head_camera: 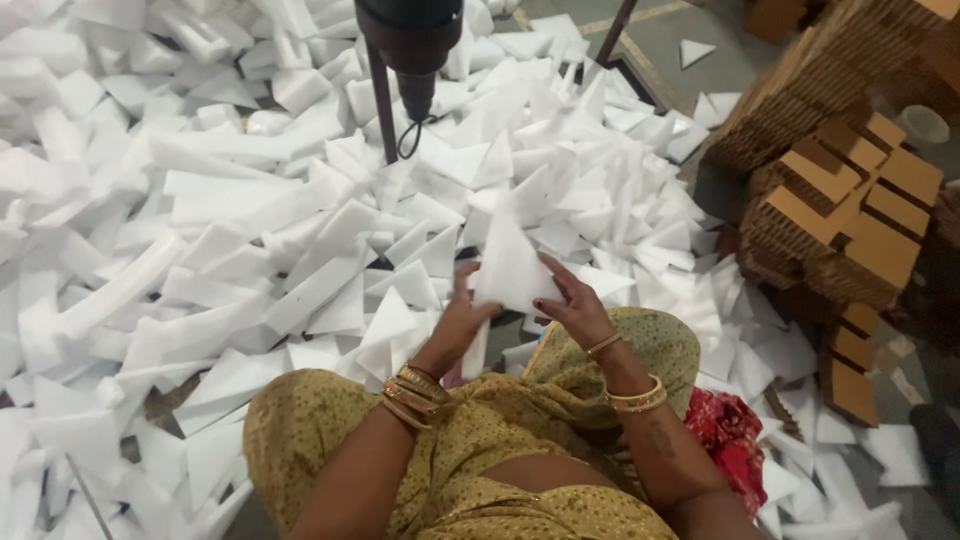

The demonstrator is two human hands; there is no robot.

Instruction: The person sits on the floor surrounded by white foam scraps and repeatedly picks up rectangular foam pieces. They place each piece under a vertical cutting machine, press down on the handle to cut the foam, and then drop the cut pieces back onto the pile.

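The white foam triangle point(508, 262) stands upright at frame centre, pinched between both hands: the left hand point(462, 325) has its fingers closed on the lower edge, and the right hand point(572, 300) has its fingers wrapped around the right side. Thin foam could bend or slip into the foam pile point(250, 200) at nine o'clock. Brown cardboard stacks point(850, 190) sit at two o'clock; no labels visible.

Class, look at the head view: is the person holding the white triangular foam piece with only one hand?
No, both the left hand and the right hand grip the white triangular foam piece, one on each side.
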